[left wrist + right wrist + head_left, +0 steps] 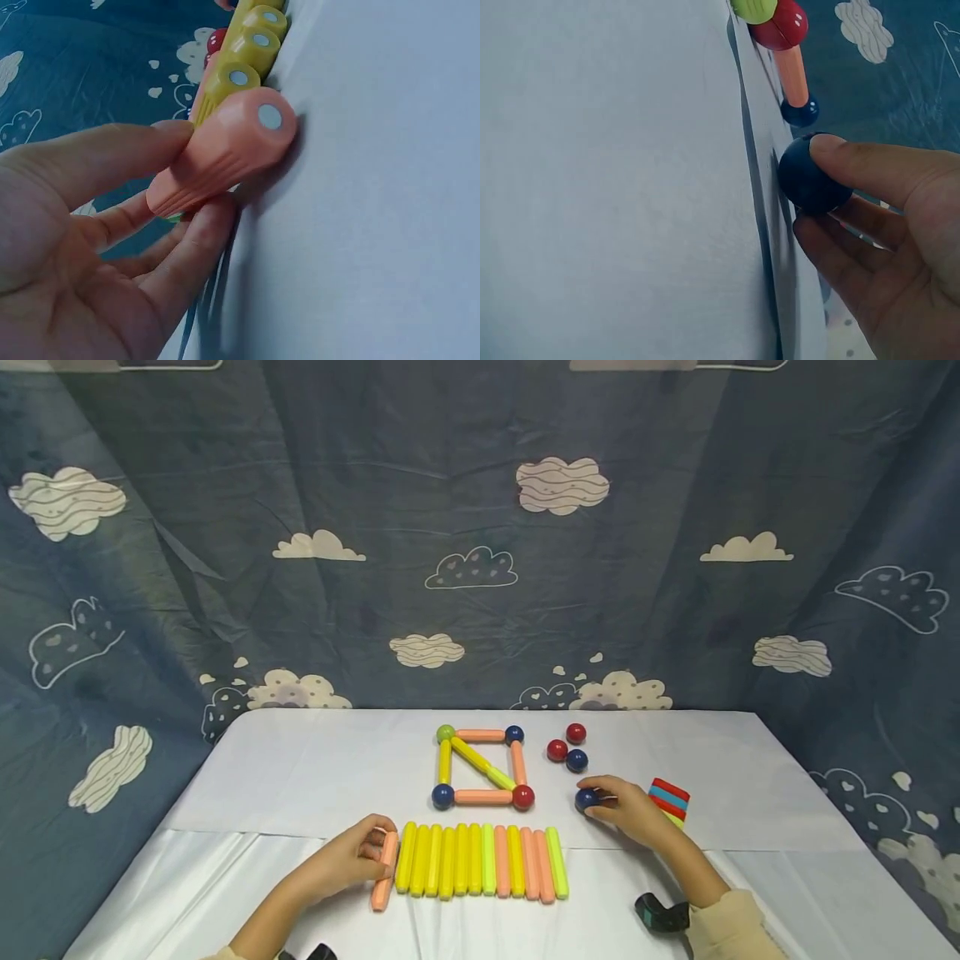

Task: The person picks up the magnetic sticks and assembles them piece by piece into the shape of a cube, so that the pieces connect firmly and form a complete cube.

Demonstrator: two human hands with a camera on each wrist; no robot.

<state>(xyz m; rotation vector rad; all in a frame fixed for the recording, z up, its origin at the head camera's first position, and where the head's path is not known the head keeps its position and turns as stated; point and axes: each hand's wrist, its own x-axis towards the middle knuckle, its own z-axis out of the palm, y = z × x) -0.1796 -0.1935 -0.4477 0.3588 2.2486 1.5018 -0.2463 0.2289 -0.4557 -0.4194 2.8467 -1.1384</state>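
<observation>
My left hand [351, 860] pinches an orange magnetic stick [225, 150] between thumb and fingers, at the left end of a row of sticks [461, 860] in yellow, orange and lime. A pale round disc shows in the held stick's end. With thumb and fingertips, my right hand [632, 810] grips a dark blue ball [810, 176], right of the built shape. That shape is a square frame [483, 797] of sticks with balls at its corners: a green ball [446, 733], two blue ones and a red ball [522, 797]. A yellow-and-lime diagonal [480, 762] crosses it.
Behind my right hand lie two red balls [576, 732] and a blue ball [577, 761]. Striped red, blue and yellow pieces [669, 799] sit partly behind the right hand. A white cloth covers the table [300, 777]; a cloud-patterned curtain [480, 610] hangs at the back.
</observation>
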